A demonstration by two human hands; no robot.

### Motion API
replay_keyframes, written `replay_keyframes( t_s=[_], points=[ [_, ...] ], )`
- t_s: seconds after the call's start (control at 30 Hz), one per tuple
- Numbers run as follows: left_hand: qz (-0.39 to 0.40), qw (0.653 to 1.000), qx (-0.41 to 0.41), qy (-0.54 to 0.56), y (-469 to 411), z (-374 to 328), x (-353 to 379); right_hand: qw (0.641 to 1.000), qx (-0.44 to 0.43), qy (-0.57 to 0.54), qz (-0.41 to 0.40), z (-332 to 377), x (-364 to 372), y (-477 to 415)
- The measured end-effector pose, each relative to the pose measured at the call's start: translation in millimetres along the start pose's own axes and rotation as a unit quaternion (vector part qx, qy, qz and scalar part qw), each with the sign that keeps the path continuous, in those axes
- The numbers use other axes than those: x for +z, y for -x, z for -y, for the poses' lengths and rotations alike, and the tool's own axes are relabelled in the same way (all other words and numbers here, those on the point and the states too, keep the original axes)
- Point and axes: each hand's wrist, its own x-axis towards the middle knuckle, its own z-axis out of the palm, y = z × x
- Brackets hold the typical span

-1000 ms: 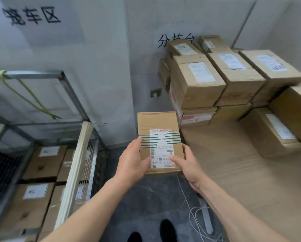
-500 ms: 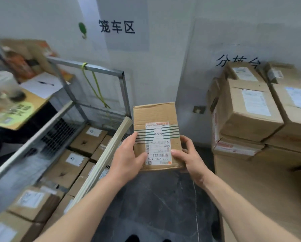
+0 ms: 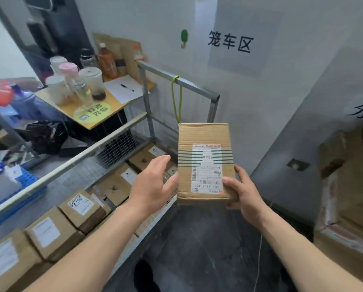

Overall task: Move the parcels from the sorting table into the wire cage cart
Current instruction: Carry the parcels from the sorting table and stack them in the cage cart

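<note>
The right hand (image 3: 247,193) grips the parcel (image 3: 203,163), thumb on its label, fingers curled beneath. The left hand (image 3: 151,184) is at its left side, fingers straight. The parcel is in the air just beside the cart (image 3: 197,88).

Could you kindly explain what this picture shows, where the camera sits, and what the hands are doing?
No machine here: a person works with bare hands. The single camera sits on the person's head, looking forward and down, so the arms reach in from below. The right hand holds a cardboard parcel, thumb on its label. The left hand lies open beside the parcel. Lower left stands the wire cage cart, with other parcels on its floor. Behind it is a small table with cups. Blurred boxes stand at the right.
</note>
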Motion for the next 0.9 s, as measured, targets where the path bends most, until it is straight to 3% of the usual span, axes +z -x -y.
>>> replay_keyframes(
  t_s=[0.47,0.9],
  points=[
    [-0.017,0.993,-0.068,-0.098,-70,160,-81,0.997,0.03,0.023,0.071,36,147,-141],
    [-0.004,0.96,-0.262,-0.095,-38,284,-104,0.968,0.104,0.121,0.196,-7,276,-229]
  ],
)
